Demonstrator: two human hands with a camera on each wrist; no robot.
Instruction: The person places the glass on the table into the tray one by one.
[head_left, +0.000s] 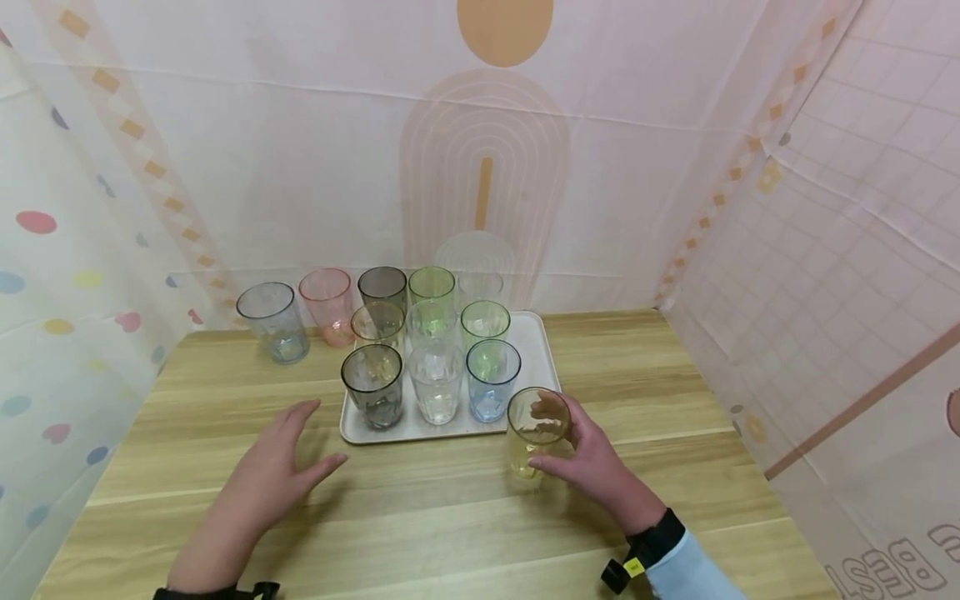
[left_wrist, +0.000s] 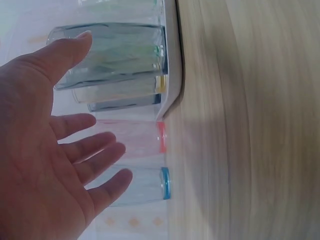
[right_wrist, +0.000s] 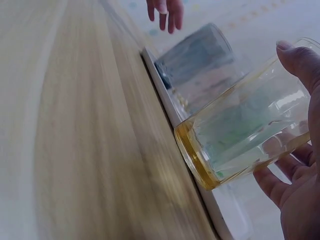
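My right hand point(head_left: 588, 457) grips a yellow-tinted glass point(head_left: 536, 432) with thumb and fingers curled round its side. The glass is upright, its base at the wooden tabletop just off the front right corner of the white tray point(head_left: 542, 354). In the right wrist view the yellow glass point(right_wrist: 240, 135) sits against the tray rim point(right_wrist: 162, 90), held by my right hand point(right_wrist: 300, 180). My left hand point(head_left: 279, 467) hovers open over the table, left of the tray's front, holding nothing. The left wrist view shows this hand point(left_wrist: 45, 150) with its fingers spread.
The tray holds several glasses: grey point(head_left: 372, 385), clear point(head_left: 437, 382) and blue point(head_left: 492, 382) in front, more behind. Off the tray at the back stand a blue-grey glass point(head_left: 273, 322), a pink one point(head_left: 327, 305) and others. Patterned cloth walls close in three sides.
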